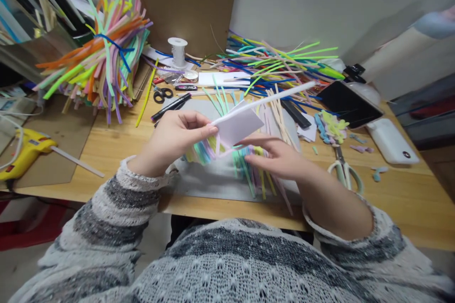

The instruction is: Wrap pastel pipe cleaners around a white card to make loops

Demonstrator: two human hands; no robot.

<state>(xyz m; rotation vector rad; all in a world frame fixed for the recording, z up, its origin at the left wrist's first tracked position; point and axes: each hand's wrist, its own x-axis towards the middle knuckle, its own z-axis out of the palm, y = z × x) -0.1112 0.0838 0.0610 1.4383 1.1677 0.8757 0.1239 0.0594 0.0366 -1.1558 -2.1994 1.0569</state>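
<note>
My left hand (177, 139) is closed, thumb over fingers, pinching a white pipe cleaner (280, 98) along the upper edge of a small white card (241, 125). The pipe cleaner's long end points up to the right; near my thumb it bends down around the card's left side. Close to the card's lower right edge is my right hand (275, 154), its fingers stretched out and apart; whether they touch the card I cannot tell. Beneath both hands, pastel pipe cleaners (245, 170) lie on a grey mat (199, 182).
At the left stand a big tied bundle of pipe cleaners (106, 57) and a yellow glue gun (30, 151). Behind the mat are black-handled scissors (162, 94), a marker (172, 106) and a wire spool (177, 52). Pale-handled scissors (344, 170), a phone (350, 104) and a white power bank (393, 141) lie right.
</note>
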